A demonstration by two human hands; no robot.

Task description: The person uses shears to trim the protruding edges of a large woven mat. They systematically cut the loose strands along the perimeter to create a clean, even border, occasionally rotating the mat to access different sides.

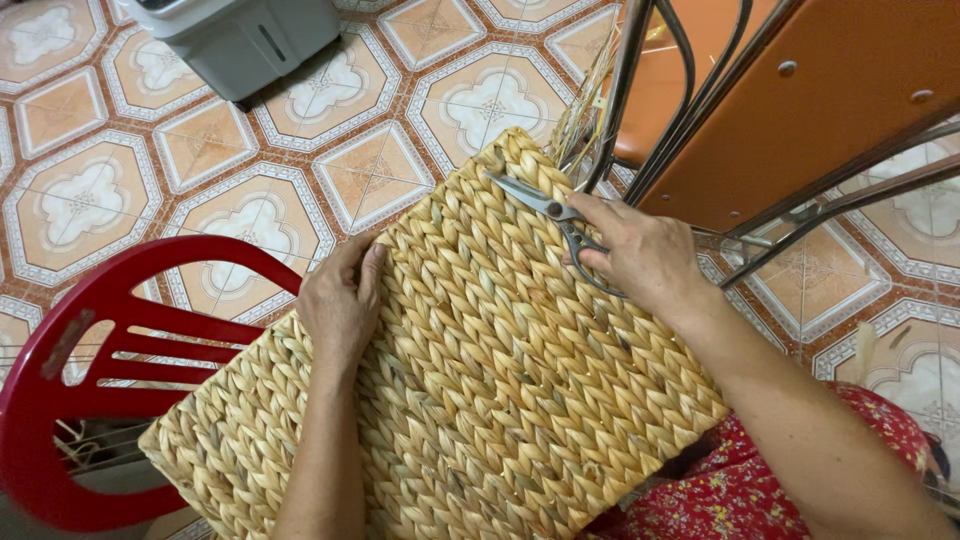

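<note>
A large woven straw mat (480,370) fills the middle and lower part of the frame, lying across the person's lap. The right hand (640,255), right of centre, has its fingers closed through the handles of grey scissors (555,220), blades resting on the mat's upper edge. The left hand (340,300), left of centre, presses flat on the weave with fingers loosely open. A red plastic chair (100,350) sits lower left; an orange metal-framed chair (800,90) upper right, on the patterned tile floor (90,200).
</note>
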